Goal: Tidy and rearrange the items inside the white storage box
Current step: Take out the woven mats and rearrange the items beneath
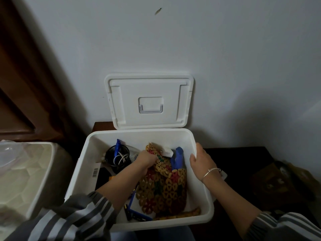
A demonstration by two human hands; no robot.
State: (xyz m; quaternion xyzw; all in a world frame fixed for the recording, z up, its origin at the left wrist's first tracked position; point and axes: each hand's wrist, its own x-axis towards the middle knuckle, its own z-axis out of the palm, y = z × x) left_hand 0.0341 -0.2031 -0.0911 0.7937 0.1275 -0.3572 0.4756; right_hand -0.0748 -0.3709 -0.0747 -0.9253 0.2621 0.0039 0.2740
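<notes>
No legible text; barcode label [95,172] in white storage box [139,130] unreadable.

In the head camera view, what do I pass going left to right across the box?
From the left: barcode label → black cup → left hand, gripping the mat → blue item → right hand, holding the rim of the box.

Both sleeves [74,218] are grey with white stripes; one silver bangle [211,171].
</notes>
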